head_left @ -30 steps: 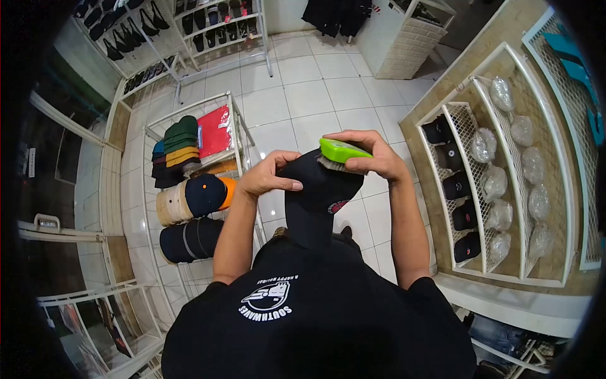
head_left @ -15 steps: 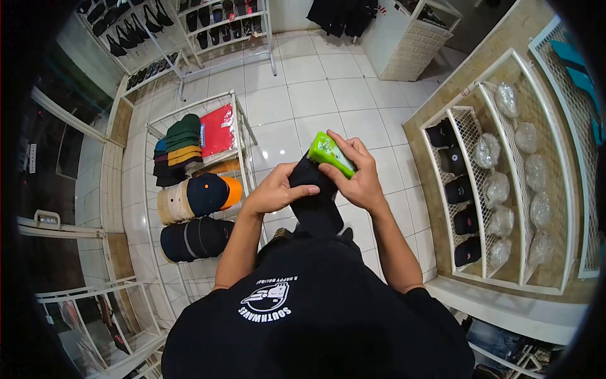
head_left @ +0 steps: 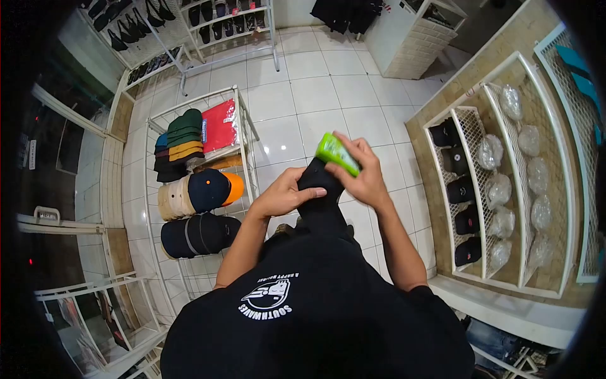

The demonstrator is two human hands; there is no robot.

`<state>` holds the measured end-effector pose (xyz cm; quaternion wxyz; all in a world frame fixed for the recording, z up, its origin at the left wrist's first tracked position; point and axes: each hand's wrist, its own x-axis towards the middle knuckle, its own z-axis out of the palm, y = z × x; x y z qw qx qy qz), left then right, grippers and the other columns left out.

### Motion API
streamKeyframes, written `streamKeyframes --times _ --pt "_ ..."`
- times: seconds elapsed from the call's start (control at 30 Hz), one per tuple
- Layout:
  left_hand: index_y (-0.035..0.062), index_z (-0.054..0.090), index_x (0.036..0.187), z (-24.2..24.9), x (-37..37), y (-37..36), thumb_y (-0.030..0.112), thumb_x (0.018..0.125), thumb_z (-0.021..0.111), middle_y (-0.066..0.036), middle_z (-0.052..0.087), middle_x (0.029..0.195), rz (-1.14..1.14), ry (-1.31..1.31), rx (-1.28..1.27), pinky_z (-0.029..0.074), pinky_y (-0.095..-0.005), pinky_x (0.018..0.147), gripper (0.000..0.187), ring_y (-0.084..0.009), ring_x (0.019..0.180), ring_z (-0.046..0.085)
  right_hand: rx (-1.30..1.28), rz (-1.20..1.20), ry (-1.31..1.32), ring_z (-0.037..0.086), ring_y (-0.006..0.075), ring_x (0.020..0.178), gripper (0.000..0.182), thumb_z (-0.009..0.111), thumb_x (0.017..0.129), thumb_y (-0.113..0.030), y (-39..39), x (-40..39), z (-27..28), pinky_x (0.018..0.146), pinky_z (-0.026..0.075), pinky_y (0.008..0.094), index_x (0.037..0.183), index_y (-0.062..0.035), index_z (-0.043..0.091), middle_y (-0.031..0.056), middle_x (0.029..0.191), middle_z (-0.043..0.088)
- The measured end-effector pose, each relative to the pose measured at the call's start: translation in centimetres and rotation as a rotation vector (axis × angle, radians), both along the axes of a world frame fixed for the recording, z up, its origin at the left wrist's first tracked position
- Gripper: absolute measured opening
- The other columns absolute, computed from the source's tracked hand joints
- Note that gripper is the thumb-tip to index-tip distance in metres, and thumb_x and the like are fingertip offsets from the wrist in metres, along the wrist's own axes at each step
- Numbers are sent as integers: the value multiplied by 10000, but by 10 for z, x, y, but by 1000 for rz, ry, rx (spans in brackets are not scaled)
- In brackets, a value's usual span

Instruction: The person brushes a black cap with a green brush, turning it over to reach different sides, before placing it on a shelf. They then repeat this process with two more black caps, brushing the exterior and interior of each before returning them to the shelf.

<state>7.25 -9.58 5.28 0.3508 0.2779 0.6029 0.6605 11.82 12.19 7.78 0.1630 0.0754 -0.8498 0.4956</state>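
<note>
Brush [head_left: 334, 151] against black cap [head_left: 319, 179].

I see on my feed the left hand [head_left: 281, 196] gripping a black cap [head_left: 321, 177], the right hand [head_left: 365, 175] holding a green brush [head_left: 336, 151] at its far end; a red packet [head_left: 219, 125] fills the white rack's [head_left: 237, 98] far right corner.

The brush [head_left: 333, 150] is bright green, the cap [head_left: 315, 175] black, the floor tiles [head_left: 312, 96] white.

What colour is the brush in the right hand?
The brush is bright green; best seen in the head view.
</note>
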Motion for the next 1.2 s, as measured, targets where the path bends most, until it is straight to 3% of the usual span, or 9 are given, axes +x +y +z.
streamKeyframes --times 0.1,0.23,0.37,0.5,0.6,0.83,0.9,1.03,1.2 --pt "-39 626 1230 2 1 -5 104 938 742 -31 699 1050 37 -37 44 540 -268 841 345 -91 942 631 25 167 72 603 223 858 593 819 834 -193 -6 9 6 817 501 327 1374 -38 628 122 950 592" --pt "-33 628 1233 -4 -1 -3 95 944 732 -33 702 1061 37 -22 29 542 -271 847 332 -95 952 637 0 -122 -123 580 216 895 654 839 816 -198 -1 -4 -2 860 482 333 1410 -58 604 105 957 568" --pt "-26 641 1218 -5 -4 -13 135 917 776 -20 707 1056 45 -34 12 534 -274 867 367 -96 959 635 -45 211 38 570 189 915 596 795 863 -144 -2 8 -12 873 468 292 1412 -30 590 104 1002 591" --pt "-34 634 1223 -7 -3 -8 134 913 779 -36 712 1072 47 -134 42 539 -282 877 382 -105 966 647 -66 -146 -154 560 187 901 644 845 816 -178 3 0 -22 843 475 303 1403 -55 610 75 928 545" --pt "-39 629 1230 -6 -6 -16 133 914 778 -42 713 1077 43 -86 -1 538 -284 887 390 -112 976 648 -129 191 -71 562 187 893 644 840 811 -162 2 14 -9 826 476 304 1404 -61 611 82 930 547" --pt "-42 623 1252 -7 -9 -11 117 915 771 -46 711 1077 23 -82 -19 529 -290 912 401 -117 986 644 21 19 -80 577 202 891 598 827 818 -147 7 12 -6 874 480 309 1377 -60 631 79 933 591" --pt "-37 625 1262 -12 -8 -15 93 926 753 -39 705 1091 18 -97 29 528 -286 907 382 -101 988 633 -54 289 -46 594 200 912 568 811 837 -150 36 9 -12 890 480 309 1367 -46 633 100 983 632" --pt "-42 664 1181 -4 -7 -12 260 1023 653 -30 709 1044 47 -31 -1 528 -262 861 341 -87 948 632 -171 -47 5 619 207 989 562 803 853 -131 33 -4 -27 926 481 321 1373 -27 615 119 1071 651" --pt "-2 702 1109 -6 -11 -11 403 1071 537 -10 713 956 107 -306 -30 528 -233 750 439 -57 836 642 -24 93 -73 606 245 955 644 858 781 -160 -15 20 -14 896 489 347 1378 -86 628 112 1003 598"
